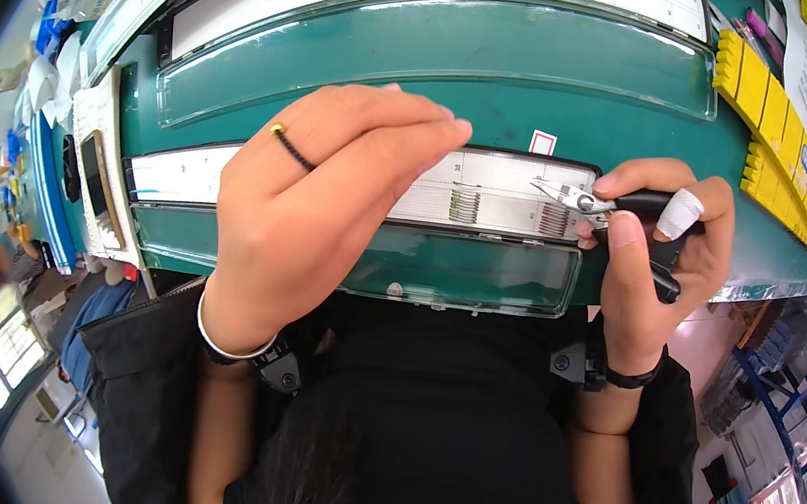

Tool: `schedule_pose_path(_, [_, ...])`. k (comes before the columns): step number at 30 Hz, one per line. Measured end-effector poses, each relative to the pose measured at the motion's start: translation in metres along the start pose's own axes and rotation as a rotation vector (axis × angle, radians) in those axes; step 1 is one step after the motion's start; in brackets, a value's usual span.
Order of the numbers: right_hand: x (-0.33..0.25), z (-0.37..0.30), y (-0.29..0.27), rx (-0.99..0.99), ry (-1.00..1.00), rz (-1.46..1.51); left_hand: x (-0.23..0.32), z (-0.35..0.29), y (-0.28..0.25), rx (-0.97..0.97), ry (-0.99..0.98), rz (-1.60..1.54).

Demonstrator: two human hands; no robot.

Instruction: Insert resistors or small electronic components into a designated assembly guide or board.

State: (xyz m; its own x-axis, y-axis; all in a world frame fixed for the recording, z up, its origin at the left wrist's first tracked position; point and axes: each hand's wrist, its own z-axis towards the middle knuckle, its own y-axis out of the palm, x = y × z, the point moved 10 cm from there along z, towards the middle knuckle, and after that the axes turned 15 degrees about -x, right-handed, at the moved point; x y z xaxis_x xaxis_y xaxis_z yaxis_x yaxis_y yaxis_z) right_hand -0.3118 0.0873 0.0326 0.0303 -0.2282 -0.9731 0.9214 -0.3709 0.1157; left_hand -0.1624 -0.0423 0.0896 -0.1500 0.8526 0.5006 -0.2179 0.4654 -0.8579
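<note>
Silver-nosed metal pliers (pixel 581 201) with black handles (pixel 639 201), gripped by the curled right hand (pixel 638 293) over the right end of a shallow white-lined case (pixel 510 202) on the green desk (pixel 599 135), seem stiff, light, best held by those handles; left hand (pixel 305 190) has fingers bunched, whether pinching anything unclear.

Right fingers (pixel 650 174) grip black-handled pliers (pixel 645 203) — left fingers (pixel 414 127) above a long case (pixel 509 210).

Looking steeply down from head height, wide fisheye, close range. Sitting above left hand (pixel 305 190) and right hand (pixel 634 280), reaching past both to green table (pixel 505 118), catching black-clad torso (pixel 445 408) below them.
</note>
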Motion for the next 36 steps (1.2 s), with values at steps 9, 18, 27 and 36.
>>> schedule_pose_path(9, [0.001,-0.01,-0.012,0.018,0.033,0.075,0.023,0.003,-0.004,0.202,0.085,-0.147])
schedule_pose_path(18, [0.002,-0.01,-0.016,0.024,0.019,0.184,0.014,0.016,0.022,0.0,0.023,-0.427])
schedule_pose_path(27, [0.003,-0.011,-0.015,-0.007,0.009,0.242,0.007,0.014,0.024,0.026,0.011,-0.565])
schedule_pose_path(36, [-0.002,-0.012,-0.01,-0.033,-0.036,0.218,0.007,0.014,0.025,0.017,0.008,-0.622])
